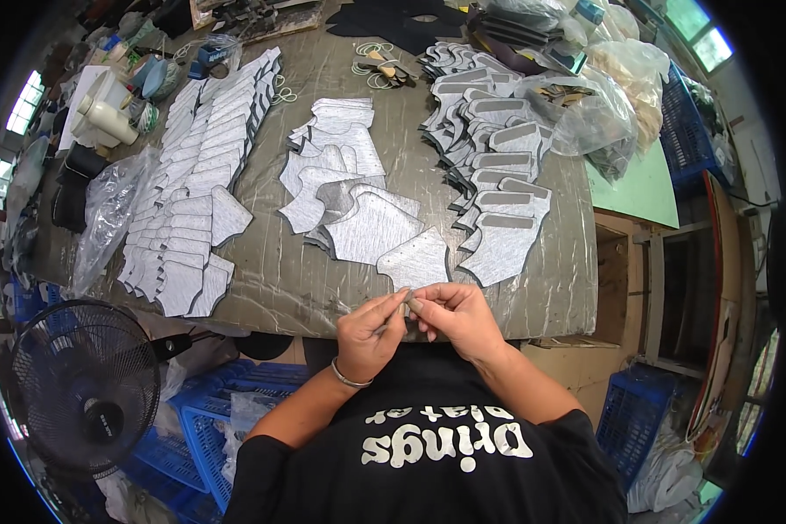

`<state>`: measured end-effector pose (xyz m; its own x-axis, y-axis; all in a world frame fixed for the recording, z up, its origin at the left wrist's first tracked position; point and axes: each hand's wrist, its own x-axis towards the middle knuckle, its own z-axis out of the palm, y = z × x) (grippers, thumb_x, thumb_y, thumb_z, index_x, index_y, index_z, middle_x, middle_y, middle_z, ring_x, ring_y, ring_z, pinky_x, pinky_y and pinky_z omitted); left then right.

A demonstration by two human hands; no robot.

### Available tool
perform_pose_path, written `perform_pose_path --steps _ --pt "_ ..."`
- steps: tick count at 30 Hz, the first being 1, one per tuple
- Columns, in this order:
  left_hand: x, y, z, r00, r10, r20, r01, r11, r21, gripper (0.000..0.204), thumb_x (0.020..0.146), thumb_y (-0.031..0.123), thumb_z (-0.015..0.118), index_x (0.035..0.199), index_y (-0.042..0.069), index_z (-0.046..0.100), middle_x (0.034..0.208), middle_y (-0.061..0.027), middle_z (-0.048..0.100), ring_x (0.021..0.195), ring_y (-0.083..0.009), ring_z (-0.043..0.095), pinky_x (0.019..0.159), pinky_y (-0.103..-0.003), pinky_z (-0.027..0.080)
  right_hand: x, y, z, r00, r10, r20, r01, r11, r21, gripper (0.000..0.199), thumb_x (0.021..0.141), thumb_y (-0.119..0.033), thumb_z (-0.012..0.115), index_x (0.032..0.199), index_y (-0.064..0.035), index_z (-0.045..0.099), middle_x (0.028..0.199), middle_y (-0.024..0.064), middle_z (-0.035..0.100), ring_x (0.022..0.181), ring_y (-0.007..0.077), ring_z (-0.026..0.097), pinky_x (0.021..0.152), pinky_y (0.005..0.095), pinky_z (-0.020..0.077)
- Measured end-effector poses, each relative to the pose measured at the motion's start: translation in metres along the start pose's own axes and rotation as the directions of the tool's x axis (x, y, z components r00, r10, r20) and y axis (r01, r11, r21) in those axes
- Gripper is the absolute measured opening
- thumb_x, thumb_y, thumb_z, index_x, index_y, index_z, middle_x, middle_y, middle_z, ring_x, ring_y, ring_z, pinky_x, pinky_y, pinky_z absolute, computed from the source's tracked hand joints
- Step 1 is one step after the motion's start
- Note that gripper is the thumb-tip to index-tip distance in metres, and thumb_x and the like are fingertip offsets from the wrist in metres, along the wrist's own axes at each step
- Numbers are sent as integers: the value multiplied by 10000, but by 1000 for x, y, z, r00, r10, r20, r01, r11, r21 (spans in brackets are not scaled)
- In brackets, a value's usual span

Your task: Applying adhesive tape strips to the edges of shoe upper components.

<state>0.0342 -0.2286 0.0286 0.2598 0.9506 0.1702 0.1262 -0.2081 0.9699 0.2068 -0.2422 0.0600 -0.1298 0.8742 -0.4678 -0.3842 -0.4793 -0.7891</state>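
My left hand (370, 334) and my right hand (463, 323) meet at the table's near edge, fingertips pinched together. Between them is a small greyish bit, too small to name. Just beyond my fingers lies a single grey cut piece (415, 259) with a dark edge. Past it, a loose group of similar grey cut pieces (377, 225) overlaps down the middle of the table. To the right runs an overlapping row of grey pieces (505, 222) bearing darker rounded strips. On the left, long overlapping rows of grey pieces (188, 218) stretch toward the far side.
The table (266, 231) has a shiny brownish cover. Tied cord bundles (380, 67) and black sheet material (393, 19) lie at the back. Plastic bags (598, 113) crowd the far right. A black fan (87, 384) and blue crates (205, 428) stand at the lower left.
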Motion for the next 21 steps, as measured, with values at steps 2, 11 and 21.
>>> perform_pose_path --steps 2,11,21 --pt "0 0 1 1000 26 12 -27 999 27 291 856 -47 625 1140 -16 683 1005 -171 710 817 -161 692 714 -263 543 0 2 -1 1000 -9 -13 9 1000 3 185 910 -133 678 983 37 689 779 39 670 598 57 581 527 186 477" --pt "3 -5 1 992 125 7 -125 978 169 369 798 -50 656 1164 -5 671 1009 -176 698 823 -229 705 725 -278 550 1 5 2 998 -1 -60 0 1000 -14 164 917 -140 672 958 17 690 778 30 673 593 48 574 526 184 464" --pt "12 -2 2 955 295 37 -293 913 285 335 825 -47 650 1159 -18 664 1059 -166 665 848 -198 679 732 -286 538 7 13 -2 994 -70 -79 70 998 5 171 917 -132 670 970 30 655 801 16 652 615 44 552 543 180 423"
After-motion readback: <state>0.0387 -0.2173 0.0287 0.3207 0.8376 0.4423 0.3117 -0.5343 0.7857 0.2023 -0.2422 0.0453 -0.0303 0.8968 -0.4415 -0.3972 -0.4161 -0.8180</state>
